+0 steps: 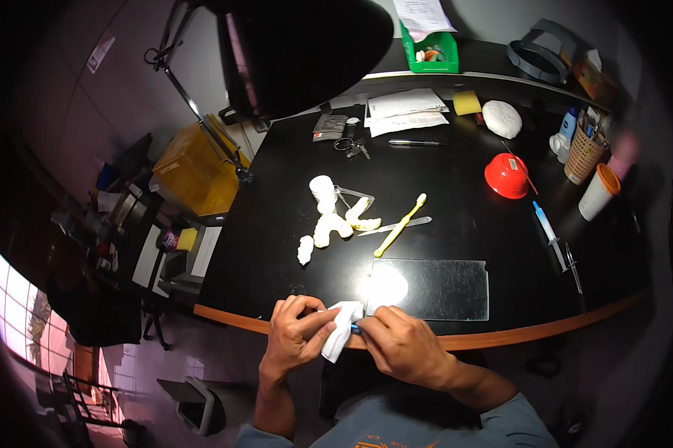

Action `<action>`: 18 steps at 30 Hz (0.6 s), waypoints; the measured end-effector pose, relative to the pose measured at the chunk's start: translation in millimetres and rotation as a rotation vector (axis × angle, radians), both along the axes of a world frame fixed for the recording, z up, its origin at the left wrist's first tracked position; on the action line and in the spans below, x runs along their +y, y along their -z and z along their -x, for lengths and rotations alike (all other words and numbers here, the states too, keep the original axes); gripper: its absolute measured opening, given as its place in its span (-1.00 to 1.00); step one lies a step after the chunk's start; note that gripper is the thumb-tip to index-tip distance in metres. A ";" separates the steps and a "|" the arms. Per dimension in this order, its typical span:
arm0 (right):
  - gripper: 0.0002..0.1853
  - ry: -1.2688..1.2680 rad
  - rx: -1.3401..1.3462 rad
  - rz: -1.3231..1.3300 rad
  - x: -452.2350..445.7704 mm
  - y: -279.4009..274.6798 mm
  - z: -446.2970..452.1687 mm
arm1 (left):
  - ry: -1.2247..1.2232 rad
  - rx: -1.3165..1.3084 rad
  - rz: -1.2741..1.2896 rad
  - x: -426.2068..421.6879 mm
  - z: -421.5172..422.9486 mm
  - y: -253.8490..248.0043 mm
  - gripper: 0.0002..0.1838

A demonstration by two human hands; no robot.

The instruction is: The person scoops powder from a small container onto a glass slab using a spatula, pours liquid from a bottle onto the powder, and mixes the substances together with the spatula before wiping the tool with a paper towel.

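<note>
Now, from the head view, I list the following.

Left hand [298, 330]: thumb and fingers pinching a white cloth [339, 345], which hangs down just past the table's wooden front edge [232, 316]. Right hand [402, 337]: fingertips drawn together on a small blue piece [355, 327], set against the cloth; most of it is hidden, so I cannot tell what it is. Both hands are close together, at the near edge of the black table [463, 224].

Glass sheet [452, 291]: flat, just beyond the right hand, lamp glare on its left end. White tooth models [331, 229]: a loose group beyond the left hand. Yellow stick [400, 226]: lying slantwise across a flat metal blade [418, 222], right of the models.

Further right, I count a red bowl [505, 181], upside down, and a blue-tipped syringe [550, 235]. Overhead, at far left-centre: a black lamp [307, 52].
</note>
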State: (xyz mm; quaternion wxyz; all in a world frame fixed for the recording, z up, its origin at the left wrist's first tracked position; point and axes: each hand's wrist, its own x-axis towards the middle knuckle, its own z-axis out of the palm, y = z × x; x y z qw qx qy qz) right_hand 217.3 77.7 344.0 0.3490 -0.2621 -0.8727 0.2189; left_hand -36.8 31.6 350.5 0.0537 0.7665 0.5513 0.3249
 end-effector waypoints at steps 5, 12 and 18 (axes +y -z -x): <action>-0.73 -0.015 -0.021 -0.024 -3.3 1.3 -1.5 | 0.075 0.060 -0.113 3.0 3.1 9.0 -0.82; -0.81 0.014 0.156 -0.037 3.3 0.4 -40.2 | 0.047 0.087 -0.176 8.3 26.0 12.5 -0.84; -0.89 0.337 0.353 0.187 6.4 -18.0 -97.6 | -0.177 0.215 -0.110 10.2 30.7 -8.6 -0.77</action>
